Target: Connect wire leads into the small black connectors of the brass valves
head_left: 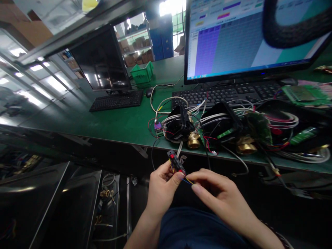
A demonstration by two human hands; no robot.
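- In front of you stretches a green surface [116, 128], its front edge running across your view.
- Past it, you face metal shelving [149, 33] stacked with cardboard boxes [140, 42], next to tall blue cabinets [167, 41].
- Beside those, a bright opening [171, 7] glares, its detail washed out.
- Above you to the left slants a pale beam [59, 40].
- Low on your left sit dark, metal-edged trays [77, 197].

On the worktop [121, 124], at right, wired housings [178, 122] before keyboard [223, 92] and monitor [233, 45]; at left, another keyboard [116, 100] before another monitor [102, 60]; between monitors, a bin [141, 73].
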